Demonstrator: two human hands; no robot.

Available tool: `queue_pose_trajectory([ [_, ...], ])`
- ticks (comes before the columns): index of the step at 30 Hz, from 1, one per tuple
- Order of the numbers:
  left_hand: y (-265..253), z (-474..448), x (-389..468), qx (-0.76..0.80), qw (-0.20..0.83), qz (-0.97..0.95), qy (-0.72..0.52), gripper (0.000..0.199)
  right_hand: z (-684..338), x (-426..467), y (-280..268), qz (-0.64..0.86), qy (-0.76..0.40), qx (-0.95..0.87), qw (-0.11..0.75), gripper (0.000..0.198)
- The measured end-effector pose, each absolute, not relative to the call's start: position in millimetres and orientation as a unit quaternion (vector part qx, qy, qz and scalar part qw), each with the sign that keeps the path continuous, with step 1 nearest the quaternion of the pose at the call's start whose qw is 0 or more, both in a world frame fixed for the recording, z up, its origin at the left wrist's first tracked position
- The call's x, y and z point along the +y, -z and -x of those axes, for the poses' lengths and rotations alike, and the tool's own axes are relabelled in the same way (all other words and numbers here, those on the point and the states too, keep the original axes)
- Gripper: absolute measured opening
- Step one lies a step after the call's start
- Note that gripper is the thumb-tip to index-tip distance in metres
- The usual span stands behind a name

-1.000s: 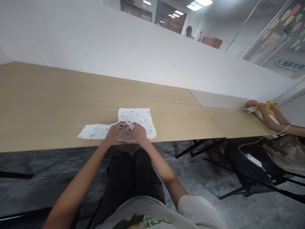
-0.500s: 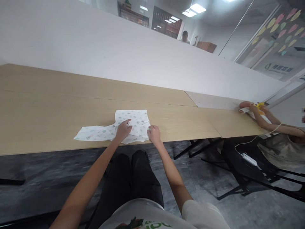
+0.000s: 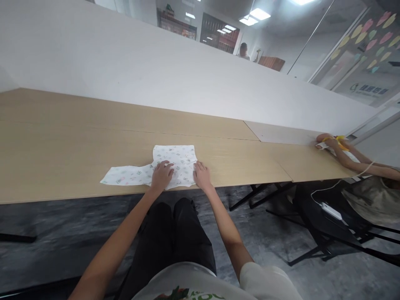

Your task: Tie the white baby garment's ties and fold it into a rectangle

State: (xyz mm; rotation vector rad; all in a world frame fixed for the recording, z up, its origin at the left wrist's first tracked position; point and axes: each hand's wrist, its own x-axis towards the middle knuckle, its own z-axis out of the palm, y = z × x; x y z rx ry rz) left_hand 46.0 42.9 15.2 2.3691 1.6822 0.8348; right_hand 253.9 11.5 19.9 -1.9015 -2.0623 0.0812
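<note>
A small printed garment (image 3: 170,166) is laid flat near the front edge of the desk (image 3: 78,146), one sleeve stretched out to the left. The step in hand appears to be smoothing it down; a further fold would call for an edge to be pinched and lifted, since nothing is gripped now. The left hand (image 3: 161,175) is pressed palm-down on the cloth's lower middle, fingers spread. The right hand (image 3: 202,176) is laid flat at the garment's right edge, fingers extended, partly on the desk. Both forearms are reached forward from the lap. Far right, another person's hands (image 3: 328,143) are seen at a yellow item.
</note>
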Motion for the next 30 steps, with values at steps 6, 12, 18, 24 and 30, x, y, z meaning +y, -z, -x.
queue_pose_trajectory([
  [6, -8, -37, 28, 0.502, 0.054, -0.839, -0.205, 0.039, -258, 9, -14, 0.665, -0.099, -0.736, 0.082, 0.054],
  [12, -10, 23, 27, 0.604, -0.011, -0.77, -0.204, 0.04, -262, 9, -19, 0.662, -0.118, -0.738, 0.058, 0.059],
  [18, -8, 102, 28, 0.806, -0.065, -0.563, -0.173, 0.054, -260, 8, -22, 0.662, -0.108, -0.733, 0.113, 0.056],
  [24, -35, 91, 38, 0.772, 0.091, -0.556, -0.294, 0.035, -230, 11, -35, 0.645, -0.081, -0.701, 0.293, 0.043],
  [30, -59, -17, 30, 0.559, 0.13, -0.691, -0.44, 0.049, -168, 32, -51, 0.503, -0.41, -0.6, 0.467, 0.048],
])
